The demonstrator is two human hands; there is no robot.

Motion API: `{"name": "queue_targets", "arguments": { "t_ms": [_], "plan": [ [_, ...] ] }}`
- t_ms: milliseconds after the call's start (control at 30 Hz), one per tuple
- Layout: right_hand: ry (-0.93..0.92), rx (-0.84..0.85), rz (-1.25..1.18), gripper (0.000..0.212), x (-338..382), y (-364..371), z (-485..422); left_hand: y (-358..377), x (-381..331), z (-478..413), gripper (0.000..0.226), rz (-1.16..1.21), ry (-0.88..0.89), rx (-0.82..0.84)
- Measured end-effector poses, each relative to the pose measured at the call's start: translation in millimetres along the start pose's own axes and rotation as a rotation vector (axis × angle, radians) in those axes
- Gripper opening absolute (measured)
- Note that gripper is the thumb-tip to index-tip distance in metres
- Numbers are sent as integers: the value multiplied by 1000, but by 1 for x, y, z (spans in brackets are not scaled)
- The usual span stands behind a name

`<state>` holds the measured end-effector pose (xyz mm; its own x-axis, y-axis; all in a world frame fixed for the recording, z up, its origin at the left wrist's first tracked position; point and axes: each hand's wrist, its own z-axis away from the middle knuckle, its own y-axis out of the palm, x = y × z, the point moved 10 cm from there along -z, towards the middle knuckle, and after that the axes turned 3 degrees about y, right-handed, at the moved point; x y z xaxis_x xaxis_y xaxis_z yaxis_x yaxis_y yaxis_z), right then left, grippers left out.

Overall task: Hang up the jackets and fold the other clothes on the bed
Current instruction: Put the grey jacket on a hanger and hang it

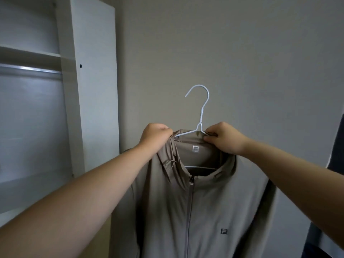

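A person's left hand (pixel 156 134) and right hand (pixel 224 137) pinch a beige jacket (pixel 201 207) onto a white hanger (pixel 201 116), its hook free above them, likely for the closet rail (pixel 29 70) up-left.

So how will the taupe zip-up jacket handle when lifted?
Likely floppy: the taupe zip-up jacket drapes in soft folds. Probably light: left hand and right hand just pinch it. May slide on the thin white wire hanger.

The person's left hand (pixel 155 135) and right hand (pixel 225 139) are bare, and both forearms are bare too, as far as the picture edges. The skin looks smooth, and the knuckles are rounded.
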<state>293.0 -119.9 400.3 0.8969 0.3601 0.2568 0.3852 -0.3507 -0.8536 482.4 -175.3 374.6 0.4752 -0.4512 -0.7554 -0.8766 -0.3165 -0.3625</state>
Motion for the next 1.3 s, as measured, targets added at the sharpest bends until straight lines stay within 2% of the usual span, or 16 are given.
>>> {"name": "queue_targets", "arguments": {
  "t_ms": [100,200,300,367,467,600,667,767,867,933,967,1000,1067,1133,1200,1300],
  "plan": [
    [14,-124,-62,48,-4,-3,1,3,-20,-3,19,-269,113,95],
    [21,-183,-57,48,-6,3,3,8,-57,8,15,-252,344,183],
    [39,-273,-36,47,-9,0,7,36,-59,25,17,-334,359,440],
    [37,-325,-18,46,-7,-2,11,43,-58,30,21,-425,389,493],
    [-20,-270,-41,45,1,4,11,40,-55,26,35,-398,370,453],
    [-22,-66,-140,30,-4,3,1,32,-45,25,25,-350,318,295],
    [-14,-48,-18,15,-8,1,1,30,-41,25,22,-331,311,214],
    [53,-7,221,19,-18,3,3,27,-42,27,19,-319,335,147],
    [51,-191,303,15,-15,-12,11,25,-53,28,17,-378,390,88],
    [-20,-393,223,11,-5,-21,24,20,-60,26,17,-405,426,47],
    [-21,-405,149,13,-6,-20,27,18,-61,24,17,-415,432,49],
    [-2,-335,40,17,-12,-15,25,18,-60,23,18,-430,432,72],
    [97,-43,-279,29,-26,0,17,21,-51,26,21,-476,439,127],
    [173,36,-467,32,-38,-5,13,21,-42,33,23,-491,443,131],
    [178,17,-427,22,-44,-12,12,16,-37,36,21,-454,445,102],
    [142,248,-218,24,-34,27,18,8,-42,30,19,-417,461,43]
  ]
}}
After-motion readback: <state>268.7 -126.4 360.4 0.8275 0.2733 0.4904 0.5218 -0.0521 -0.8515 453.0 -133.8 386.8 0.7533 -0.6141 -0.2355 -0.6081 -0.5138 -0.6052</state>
